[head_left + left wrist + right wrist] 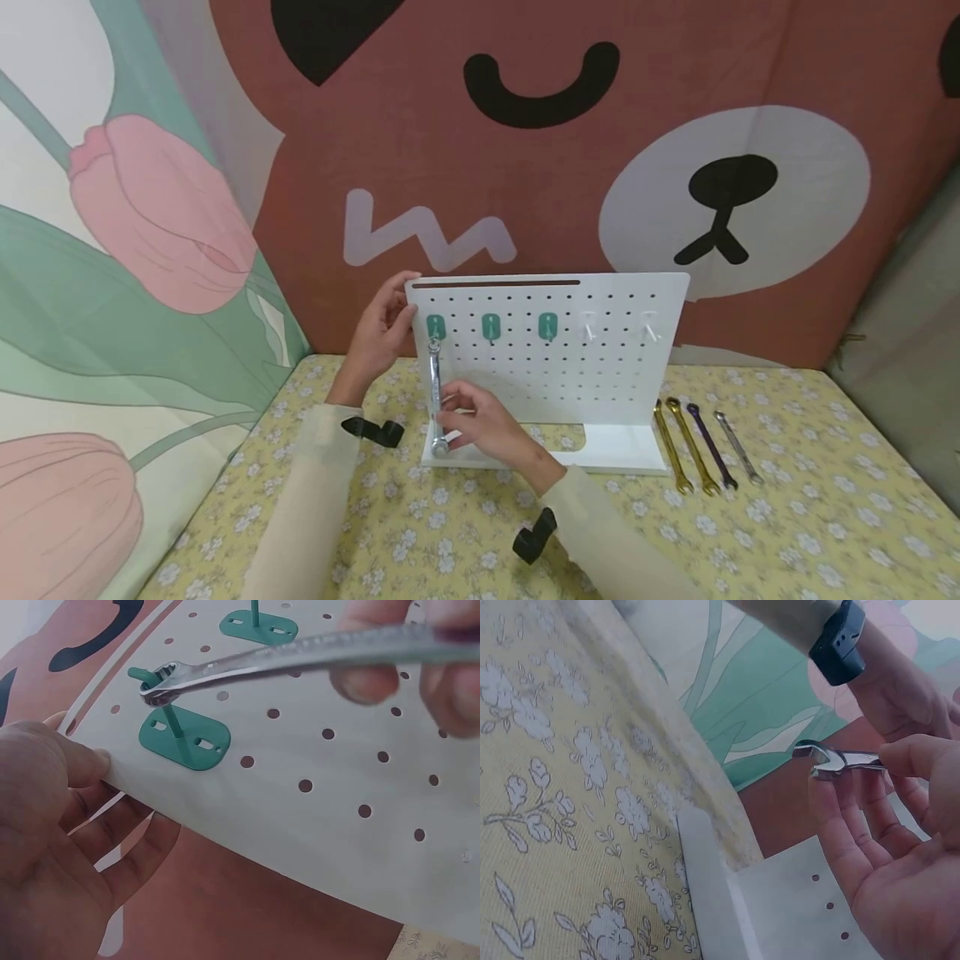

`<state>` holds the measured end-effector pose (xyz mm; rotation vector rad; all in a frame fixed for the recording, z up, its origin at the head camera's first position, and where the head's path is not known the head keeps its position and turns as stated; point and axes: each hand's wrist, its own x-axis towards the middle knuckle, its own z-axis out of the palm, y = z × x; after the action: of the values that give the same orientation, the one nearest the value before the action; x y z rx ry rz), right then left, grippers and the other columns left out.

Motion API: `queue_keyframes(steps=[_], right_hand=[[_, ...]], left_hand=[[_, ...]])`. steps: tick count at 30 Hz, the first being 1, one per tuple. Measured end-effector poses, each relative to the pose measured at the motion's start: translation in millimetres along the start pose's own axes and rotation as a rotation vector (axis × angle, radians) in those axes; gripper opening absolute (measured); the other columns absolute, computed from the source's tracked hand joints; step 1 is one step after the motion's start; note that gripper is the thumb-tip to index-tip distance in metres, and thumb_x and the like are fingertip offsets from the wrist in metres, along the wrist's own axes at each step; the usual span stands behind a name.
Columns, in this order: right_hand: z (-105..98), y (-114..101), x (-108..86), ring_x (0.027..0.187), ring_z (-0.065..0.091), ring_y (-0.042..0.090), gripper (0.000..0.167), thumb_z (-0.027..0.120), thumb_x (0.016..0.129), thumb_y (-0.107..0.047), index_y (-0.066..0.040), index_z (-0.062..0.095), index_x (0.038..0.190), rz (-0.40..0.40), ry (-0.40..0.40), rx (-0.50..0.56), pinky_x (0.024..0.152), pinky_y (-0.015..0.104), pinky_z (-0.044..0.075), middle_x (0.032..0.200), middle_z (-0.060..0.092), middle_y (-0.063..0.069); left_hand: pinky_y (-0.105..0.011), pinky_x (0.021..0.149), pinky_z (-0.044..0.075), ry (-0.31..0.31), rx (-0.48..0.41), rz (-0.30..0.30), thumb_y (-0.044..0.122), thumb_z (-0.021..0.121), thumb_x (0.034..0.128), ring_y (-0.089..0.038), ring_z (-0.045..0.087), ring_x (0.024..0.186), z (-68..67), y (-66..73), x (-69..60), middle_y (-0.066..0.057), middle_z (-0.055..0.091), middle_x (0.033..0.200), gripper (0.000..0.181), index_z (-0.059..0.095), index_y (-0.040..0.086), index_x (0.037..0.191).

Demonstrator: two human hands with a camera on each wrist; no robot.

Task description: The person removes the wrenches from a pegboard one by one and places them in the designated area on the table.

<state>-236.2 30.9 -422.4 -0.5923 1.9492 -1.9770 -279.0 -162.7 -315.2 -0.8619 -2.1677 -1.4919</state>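
A silver combination wrench [436, 383] hangs upright in front of the left end of a white pegboard [517, 400]. In the left wrist view, the ring end of the wrench [247, 667] is around the tip of a green hook [180, 739]. My right hand [483, 421] pinches the lower part of the wrench between thumb and fingers, near its open jaw end, seen in the right wrist view [844, 761]. My left hand [378, 333] grips the board's upper left edge, thumb on the front and fingers behind.
Two more green hooks [491, 327] and two clear hooks [588, 327] line the board to the right. Several wrenches, two gold [692, 446], one purple [712, 446] and one silver [738, 447], lie on the floral tablecloth [840, 500] right of the board's base.
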Motion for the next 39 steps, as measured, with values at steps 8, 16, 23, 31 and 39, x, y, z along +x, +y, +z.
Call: queue_keyframes(steps=[8, 16, 23, 31, 39], right_hand=[[1, -9, -6.9, 0.087, 0.069, 0.024, 0.031, 0.064, 0.102, -0.012, -0.004, 0.059, 0.132, -0.001, -0.017, 0.042, 0.073, 0.043, 0.060, 0.111, 0.064, 0.013], [2, -15, -10.5, 0.087, 0.069, 0.024, 0.042, 0.065, 0.102, -0.013, -0.003, 0.053, 0.141, -0.014, -0.035, 0.063, 0.070, 0.045, 0.060, 0.110, 0.063, 0.013], [2, -19, -12.7, 0.086, 0.069, 0.023, 0.053, 0.065, 0.102, -0.014, -0.008, 0.047, 0.151, -0.019, -0.048, 0.085, 0.068, 0.044, 0.060, 0.109, 0.064, 0.012], [2, -27, -13.9, 0.085, 0.069, 0.021, 0.053, 0.064, 0.102, -0.014, -0.010, 0.047, 0.152, -0.041, -0.077, 0.135, 0.067, 0.041, 0.060, 0.108, 0.063, 0.011], [2, -31, -13.4, 0.085, 0.069, 0.021, 0.053, 0.063, 0.102, -0.012, -0.010, 0.046, 0.153, -0.051, -0.081, 0.136, 0.067, 0.041, 0.060, 0.109, 0.063, 0.012]], left_hand=[[-0.029, 0.074, 0.055, 0.002, 0.004, -0.019, -0.007, 0.047, 0.1061, -0.045, 0.060, 0.086, 0.4, 2.4, 1.0, -0.030, 0.059, 0.103, 0.044, 0.045, 0.001, 0.149], [-0.025, 0.070, 0.052, 0.004, 0.025, -0.005, -0.007, 0.048, 0.1058, -0.031, 0.056, 0.076, 0.6, 4.3, 0.2, -0.030, 0.059, 0.101, 0.044, 0.045, 0.000, 0.149], [-0.024, 0.070, 0.051, -0.001, 0.029, 0.003, -0.006, 0.048, 0.1060, -0.029, 0.055, 0.074, 1.5, 6.0, -1.2, -0.031, 0.058, 0.099, 0.044, 0.045, -0.001, 0.149], [-0.026, 0.067, 0.050, 0.008, 0.030, 0.011, -0.006, 0.048, 0.1062, -0.017, 0.051, 0.070, 0.9, 3.8, -1.5, -0.030, 0.058, 0.098, 0.043, 0.044, -0.002, 0.149], [-0.036, 0.069, 0.052, 0.008, 0.021, -0.001, -0.005, 0.048, 0.1065, -0.033, 0.054, 0.075, 0.4, 2.1, -1.2, -0.029, 0.058, 0.099, 0.043, 0.044, 0.000, 0.149]])
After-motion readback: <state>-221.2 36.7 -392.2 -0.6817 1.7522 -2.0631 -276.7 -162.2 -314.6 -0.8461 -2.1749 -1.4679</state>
